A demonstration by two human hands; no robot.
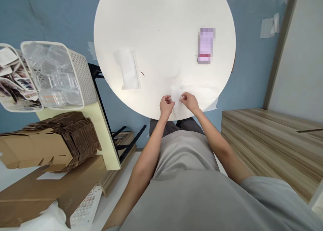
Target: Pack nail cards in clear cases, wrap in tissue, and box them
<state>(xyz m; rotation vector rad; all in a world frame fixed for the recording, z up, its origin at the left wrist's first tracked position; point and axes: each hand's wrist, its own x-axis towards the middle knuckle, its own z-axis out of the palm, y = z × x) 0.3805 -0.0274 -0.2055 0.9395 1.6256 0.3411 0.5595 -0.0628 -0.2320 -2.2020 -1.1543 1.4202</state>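
At the near edge of the round white table, my left hand and my right hand face each other, a short gap apart. The fingers of both are curled into a pinch on a thin white sheet, which looks like tissue or soft film. Its pale surface blends into the tabletop, so its outline is hard to make out. A folded white tissue-like sheet lies to the left. Toward the right rests a purple, pixelated rectangular item, apart from my hands.
On my left, a white perforated basket holds clear plastic packs beside another basket of small packaged goods. Folded brown cardboard boxes are stacked below them. A wood-grain cabinet stands to my right.
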